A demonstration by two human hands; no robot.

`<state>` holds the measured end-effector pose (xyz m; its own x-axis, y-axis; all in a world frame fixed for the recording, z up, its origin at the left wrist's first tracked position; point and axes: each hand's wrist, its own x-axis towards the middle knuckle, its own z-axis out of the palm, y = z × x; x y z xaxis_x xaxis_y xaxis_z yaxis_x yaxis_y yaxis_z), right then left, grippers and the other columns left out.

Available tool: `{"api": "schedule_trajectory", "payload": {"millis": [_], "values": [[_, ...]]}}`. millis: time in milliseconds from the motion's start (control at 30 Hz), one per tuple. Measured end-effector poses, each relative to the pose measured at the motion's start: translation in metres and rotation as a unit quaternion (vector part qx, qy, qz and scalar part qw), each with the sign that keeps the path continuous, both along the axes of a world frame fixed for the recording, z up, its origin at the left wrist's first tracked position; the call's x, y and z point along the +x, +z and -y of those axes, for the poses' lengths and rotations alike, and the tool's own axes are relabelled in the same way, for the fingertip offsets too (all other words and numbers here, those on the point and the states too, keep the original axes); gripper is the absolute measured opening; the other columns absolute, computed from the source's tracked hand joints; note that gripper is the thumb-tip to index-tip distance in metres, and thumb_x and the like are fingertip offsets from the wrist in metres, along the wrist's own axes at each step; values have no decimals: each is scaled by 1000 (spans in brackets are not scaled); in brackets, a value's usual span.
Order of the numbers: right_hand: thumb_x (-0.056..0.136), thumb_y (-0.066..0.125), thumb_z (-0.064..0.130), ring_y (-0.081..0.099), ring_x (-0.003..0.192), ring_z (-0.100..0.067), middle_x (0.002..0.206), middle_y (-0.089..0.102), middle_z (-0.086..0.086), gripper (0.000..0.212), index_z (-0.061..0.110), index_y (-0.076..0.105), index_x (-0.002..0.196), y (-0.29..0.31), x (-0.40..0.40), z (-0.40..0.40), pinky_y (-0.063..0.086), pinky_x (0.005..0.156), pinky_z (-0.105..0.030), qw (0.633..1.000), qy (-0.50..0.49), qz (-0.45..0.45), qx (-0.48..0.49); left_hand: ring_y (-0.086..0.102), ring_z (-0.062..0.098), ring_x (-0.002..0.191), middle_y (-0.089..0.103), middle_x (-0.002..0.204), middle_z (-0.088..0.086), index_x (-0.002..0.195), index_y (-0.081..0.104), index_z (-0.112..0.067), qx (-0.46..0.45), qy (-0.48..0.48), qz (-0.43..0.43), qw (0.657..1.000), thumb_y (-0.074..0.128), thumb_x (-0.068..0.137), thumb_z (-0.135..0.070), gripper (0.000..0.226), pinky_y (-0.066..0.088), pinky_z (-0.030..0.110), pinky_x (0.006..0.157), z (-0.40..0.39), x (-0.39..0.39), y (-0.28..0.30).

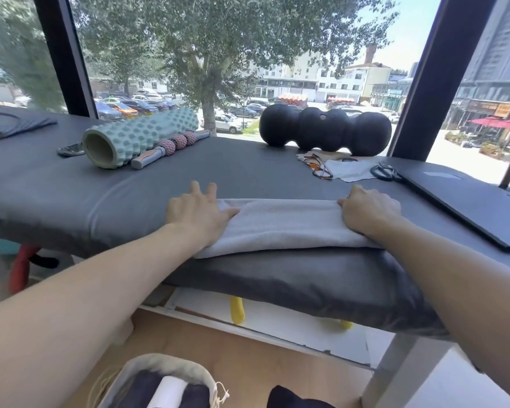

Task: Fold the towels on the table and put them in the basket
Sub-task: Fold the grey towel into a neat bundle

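1. So, only the head view to go on. A light grey towel lies on the near edge of the padded table, already folded down to a long narrow strip. Its long axis runs left to right, square across the person's body.

2. The left hand sits on the towel's left end. The thumb lies along the cloth and the fingers spread flat past the end onto the table, so that hand is pressing down, fingers straight, not clutching anything.

3. The right hand is on the right end with the fingers curled over the far edge. It looks like it's gripping the cloth there, though the fingertips are tucked out of sight, so that's my read and not a sure thing.

4. What matters for the next move: each hand is at one end of the strip, equally near, with the whole length between them. My guess is the next fold brings one short end over to the other, and the right hand seems better set for that since it already has hold.

5. The basket is on the floor, low and to the left, below the table edge, with some dark and white folded cloth already inside. So the left hand is the nearer one for the drop later.

6. Further back on the table: a mint foam roller, a black bumpy roller, scissors and a laptop, all well apart from the towel.
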<state>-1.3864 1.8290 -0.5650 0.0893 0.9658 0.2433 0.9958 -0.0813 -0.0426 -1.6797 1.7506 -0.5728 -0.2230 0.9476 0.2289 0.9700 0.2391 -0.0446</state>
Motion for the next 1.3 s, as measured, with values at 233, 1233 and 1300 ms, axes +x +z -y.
{"api": "schedule_trajectory", "payload": {"millis": [233,1233,1300], "values": [[107,34,41,40,140,-24,153,44,1,46,24,44,149,22,-70,34,34,108,-39,979,203,-20,-10,38,22,141,46,152,2,145,47,-17,118,-192,154,962,39,105,-32,44,21,40,121,-5,44,10],[110,23,33,2,155,-29,169,6,-5,51,22,20,160,19,-85,34,7,124,-49,956,272,63,-93,1,22,156,8,168,6,160,16,-10,-31,-114,76,990,22,106,-33,59,-1,43,125,-12,45,9],[109,24,30,4,155,-30,169,9,-5,53,22,16,161,1,-101,31,9,124,-49,944,305,38,-124,8,21,155,18,167,4,157,24,-11,-34,-159,114,980,22,106,-28,55,6,43,125,-13,59,1]]}}
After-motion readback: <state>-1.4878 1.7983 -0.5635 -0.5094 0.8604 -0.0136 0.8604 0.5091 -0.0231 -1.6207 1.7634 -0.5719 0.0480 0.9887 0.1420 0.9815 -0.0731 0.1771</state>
